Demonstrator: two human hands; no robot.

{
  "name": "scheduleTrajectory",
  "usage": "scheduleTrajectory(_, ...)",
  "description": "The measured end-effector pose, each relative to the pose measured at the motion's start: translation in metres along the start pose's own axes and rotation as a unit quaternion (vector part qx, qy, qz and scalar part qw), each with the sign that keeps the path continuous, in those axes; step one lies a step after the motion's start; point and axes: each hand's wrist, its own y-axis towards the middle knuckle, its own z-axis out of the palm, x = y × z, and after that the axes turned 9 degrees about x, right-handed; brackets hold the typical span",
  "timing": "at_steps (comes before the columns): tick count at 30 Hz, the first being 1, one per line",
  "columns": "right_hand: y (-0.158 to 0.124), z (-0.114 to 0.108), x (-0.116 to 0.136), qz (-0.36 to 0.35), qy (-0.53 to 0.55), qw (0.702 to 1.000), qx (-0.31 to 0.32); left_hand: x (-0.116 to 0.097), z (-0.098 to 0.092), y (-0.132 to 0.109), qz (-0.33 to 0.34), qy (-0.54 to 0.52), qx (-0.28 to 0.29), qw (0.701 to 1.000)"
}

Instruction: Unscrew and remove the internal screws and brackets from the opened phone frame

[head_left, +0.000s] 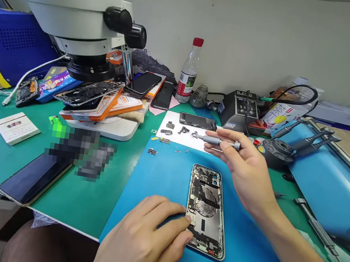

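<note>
An opened smartphone (208, 226) lies on a blue mat (139, 183) with its circuit board, flex cables and bare metal shell exposed. The bent fingers of my left hand (146, 238) grip its lower left edge, thumb close to the index finger. In my right hand (243, 165) is a slim grey screwdriver (215, 141), held level between thumb and fingers beyond the phone's top end. Its tip points left, above small dark parts on white paper (189, 142). A detached battery-like black part (198, 121) lies at the back of that paper.
A microscope (89, 18) overhangs stacked phones and orange boxes at left. Small brackets (166, 132) sit along the paper. A water bottle (188, 73) and soldering station (240, 110) stand behind. Right of my forearm lies another screwdriver (319, 231), near a round tool holder (274, 152).
</note>
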Motion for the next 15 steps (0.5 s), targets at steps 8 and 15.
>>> scheduleTrajectory(8, -0.001, 0.005, -0.010, -0.015, -0.035, 0.999, 0.032, -0.002, -0.004, 0.000, -0.049, -0.073, 0.015, 0.996)
scheduleTrajectory(15, 0.000, -0.003, -0.016, -0.032, -0.034, 0.999, -0.024, -0.009, -0.024, 0.001, -0.157, -0.115, 0.115, 0.974)
